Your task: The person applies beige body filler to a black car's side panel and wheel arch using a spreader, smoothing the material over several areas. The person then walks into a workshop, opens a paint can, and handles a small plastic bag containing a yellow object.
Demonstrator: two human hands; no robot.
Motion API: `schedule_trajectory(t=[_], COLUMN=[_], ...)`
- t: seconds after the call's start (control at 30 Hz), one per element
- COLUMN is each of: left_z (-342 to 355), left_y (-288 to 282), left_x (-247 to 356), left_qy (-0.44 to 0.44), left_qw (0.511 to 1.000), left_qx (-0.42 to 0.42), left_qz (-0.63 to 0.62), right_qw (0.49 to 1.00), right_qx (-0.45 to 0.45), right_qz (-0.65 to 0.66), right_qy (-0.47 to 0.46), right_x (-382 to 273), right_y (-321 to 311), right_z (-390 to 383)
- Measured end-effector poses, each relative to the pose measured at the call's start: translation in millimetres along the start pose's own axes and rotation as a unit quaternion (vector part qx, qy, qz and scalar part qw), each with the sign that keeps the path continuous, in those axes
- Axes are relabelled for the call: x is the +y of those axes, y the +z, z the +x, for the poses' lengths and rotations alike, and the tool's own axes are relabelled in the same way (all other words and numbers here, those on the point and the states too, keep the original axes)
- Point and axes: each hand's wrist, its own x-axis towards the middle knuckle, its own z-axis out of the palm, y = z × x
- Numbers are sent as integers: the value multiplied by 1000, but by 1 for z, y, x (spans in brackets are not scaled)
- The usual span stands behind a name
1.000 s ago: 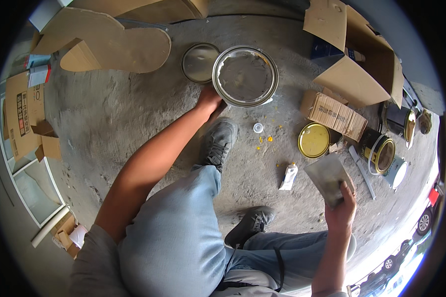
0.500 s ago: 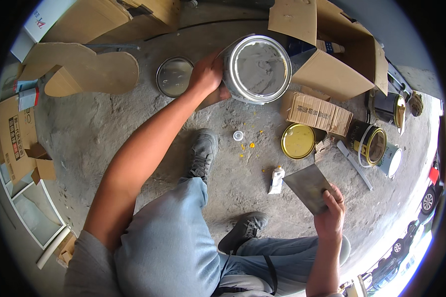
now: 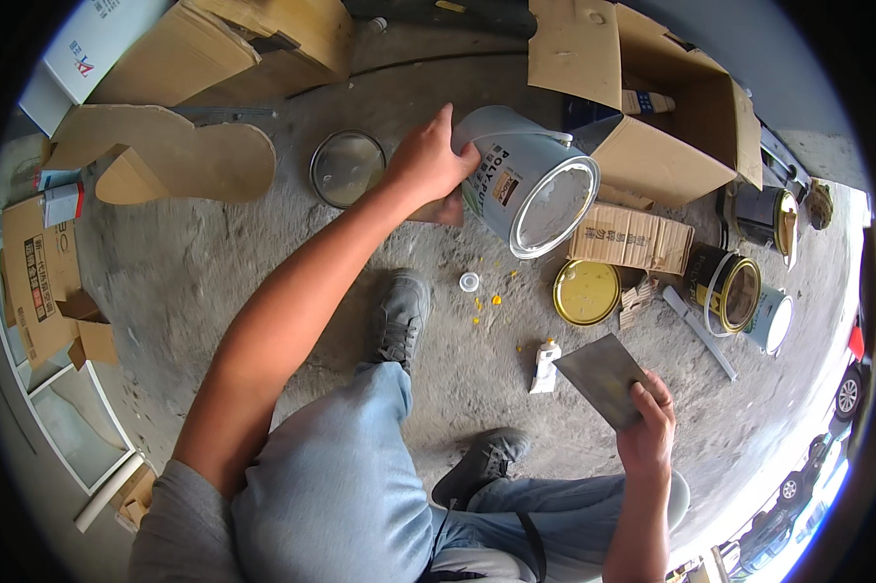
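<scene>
My left hand (image 3: 428,163) is against the left side of a pale grey can of putty (image 3: 501,180), one finger stretched up and another tip on the wall. The can is tilted, its round mouth facing right and toward me, with grey putty inside; some of my fingers' grip is hidden. In my right hand (image 3: 649,428) is a flat dark grey putty scraper (image 3: 603,379), pinched at its corner between thumb and fingers. A small white tube (image 3: 545,366) stands out on the floor just left of the scraper. A reddish-brown flat piece (image 3: 443,210) shows below my left hand.
A round can lid (image 3: 347,169) lies left of my left hand. Right of the putty can are an open cardboard box (image 3: 666,155), a yellow lid (image 3: 586,292), a black can (image 3: 720,282) and a metal strip (image 3: 698,332). A white cap (image 3: 469,282) sits near yellow blobs.
The putty can has tipped over to the right, so its labelled side now shows. My left hand has shifted right with a finger now stretched up. The scraper stays in my right hand.
</scene>
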Motion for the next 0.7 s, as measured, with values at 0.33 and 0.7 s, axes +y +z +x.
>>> schedule_trajectory(t=[0.33,0.7], left_z=[-18,-89], left_y=[-21,-64], left_x=[-19,-76], left_qy=[-20,15], left_qw=[993,997], left_qx=[-96,-19], left_qz=[-72,-79], right_qw=[999,995], right_qx=[-10,-58], right_qz=[-31,-82], right_qy=[-2,15], right_x=[3,15], right_y=[9,18], right_z=[25,37])
